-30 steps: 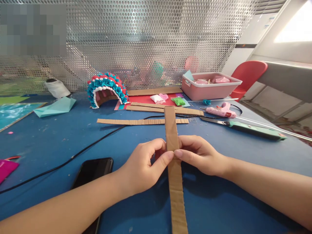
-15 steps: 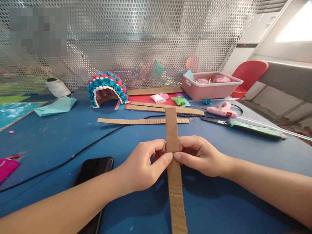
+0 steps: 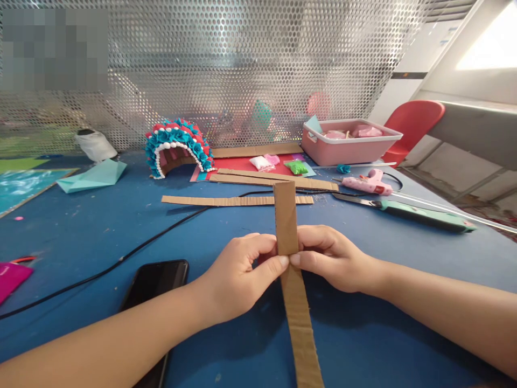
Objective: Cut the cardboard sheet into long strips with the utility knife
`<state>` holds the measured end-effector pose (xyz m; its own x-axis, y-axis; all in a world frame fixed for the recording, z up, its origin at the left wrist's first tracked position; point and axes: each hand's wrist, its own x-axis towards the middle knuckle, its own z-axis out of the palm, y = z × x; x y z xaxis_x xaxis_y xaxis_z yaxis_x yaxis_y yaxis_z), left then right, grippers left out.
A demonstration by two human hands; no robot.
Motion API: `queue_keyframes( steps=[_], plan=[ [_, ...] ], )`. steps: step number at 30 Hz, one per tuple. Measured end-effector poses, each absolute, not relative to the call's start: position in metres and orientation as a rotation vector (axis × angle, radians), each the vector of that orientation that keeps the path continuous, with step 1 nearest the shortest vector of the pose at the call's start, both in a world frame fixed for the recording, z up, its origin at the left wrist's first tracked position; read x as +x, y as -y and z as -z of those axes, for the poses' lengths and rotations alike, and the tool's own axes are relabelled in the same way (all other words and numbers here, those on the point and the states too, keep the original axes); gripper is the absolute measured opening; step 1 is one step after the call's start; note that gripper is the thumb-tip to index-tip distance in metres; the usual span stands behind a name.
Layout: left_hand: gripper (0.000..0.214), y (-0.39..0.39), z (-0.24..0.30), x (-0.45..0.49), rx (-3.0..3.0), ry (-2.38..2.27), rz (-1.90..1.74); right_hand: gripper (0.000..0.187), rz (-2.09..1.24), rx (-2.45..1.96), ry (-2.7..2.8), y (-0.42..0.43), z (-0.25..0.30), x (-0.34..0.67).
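Observation:
A long brown cardboard strip [image 3: 299, 318] runs from the bottom edge up to the middle of the view, bent at a crease where my thumbs press. Its upper part tilts up toward the far side. My left hand [image 3: 248, 275] pinches the strip's left edge, thumb in front and fingers behind. On the opposite edge my right hand [image 3: 331, 258] pinches it the same way, the two thumb tips almost touching. Behind the strip's top end, a thinner cardboard strip [image 3: 214, 201] lies flat on the blue table [image 3: 121, 215].
Right of centre lie a green-handled utility knife [image 3: 424, 215] and a pink glue gun [image 3: 371, 183]. A pink basket [image 3: 351, 145] stands behind them. A decorated arch [image 3: 177, 148] stands at the back left. A black phone [image 3: 161, 280] lies beneath my left forearm, and a black cable [image 3: 121, 260] crosses the table.
The strip has folded more sharply at the crease, and its lower end has swung right. Both hands keep their pinch, having shifted only slightly.

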<state>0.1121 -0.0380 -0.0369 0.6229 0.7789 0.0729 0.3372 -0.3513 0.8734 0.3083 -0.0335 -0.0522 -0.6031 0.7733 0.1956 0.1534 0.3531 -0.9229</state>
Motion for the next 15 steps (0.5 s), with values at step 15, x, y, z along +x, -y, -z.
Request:
queue_keyframes(
  steps=[15],
  plan=[
    [0.028,0.0376,0.0407,0.1117,2.065,-0.995,-0.666,0.035,-1.367,-0.885,1.858,0.035,0.0554,0.3072]
  ],
)
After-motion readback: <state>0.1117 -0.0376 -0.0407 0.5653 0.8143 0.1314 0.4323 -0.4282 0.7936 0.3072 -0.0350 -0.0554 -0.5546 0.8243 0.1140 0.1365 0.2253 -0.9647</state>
